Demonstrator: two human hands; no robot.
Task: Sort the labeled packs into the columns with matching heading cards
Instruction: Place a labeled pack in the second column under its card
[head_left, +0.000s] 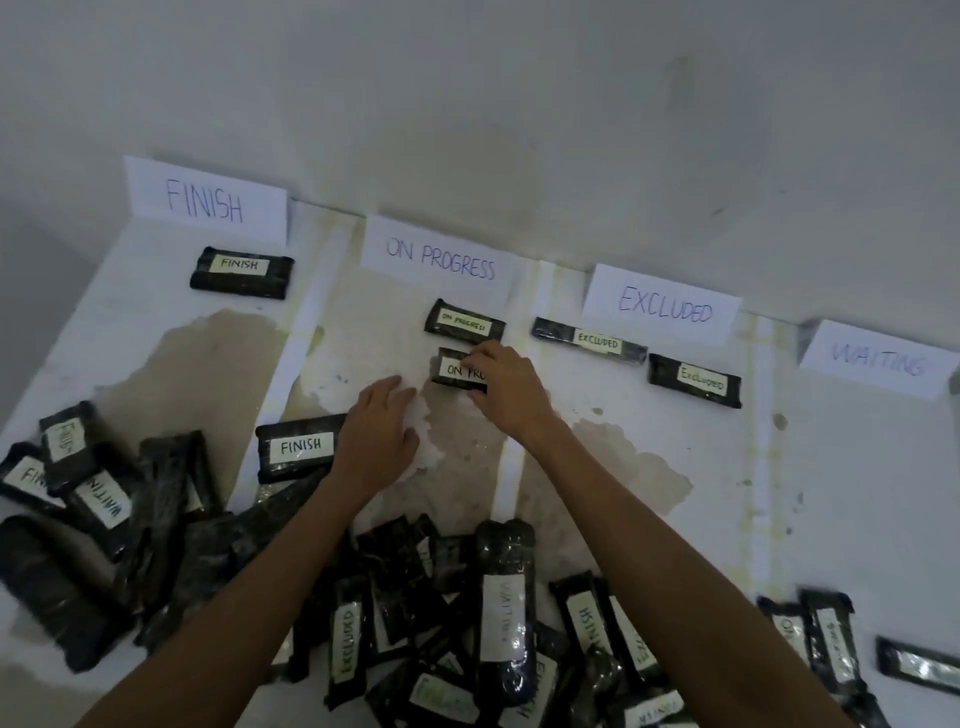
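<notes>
On the white table (857, 493), four heading cards stand along the far edge, each at the head of one column.

Column 1 – the FINISH card (205, 200). One FINISH pack (241, 273) lies just below it. A second FINISH pack (298, 447) lies nearer the person, on the white strip (306, 317) that borders the next column.

The left hand (382, 431) rests palm down on the table with fingers straight and released, holding nothing. Its wrist covers the right end of the second FINISH pack; whether they touch cannot be told.

Column 2 – the ON PROGRESS card (439, 257). One ON PROGRESS pack (464, 322) lies below it. Directly beneath that, apart from it, lies the held pack (454, 369), also labelled ON PROGRESS. The right hand (511, 389) grasps its right end, fingers curled over the far edge and thumb at the near edge.

Column 3 – the EXCLUDED card (662, 306), with two EXCLUDED packs (589, 341) below it, side by side.

Column 4 – the WAITING card (878, 358).

A heap of unsorted packs (415, 623) spreads along the near edge, labels facing various ways.
</notes>
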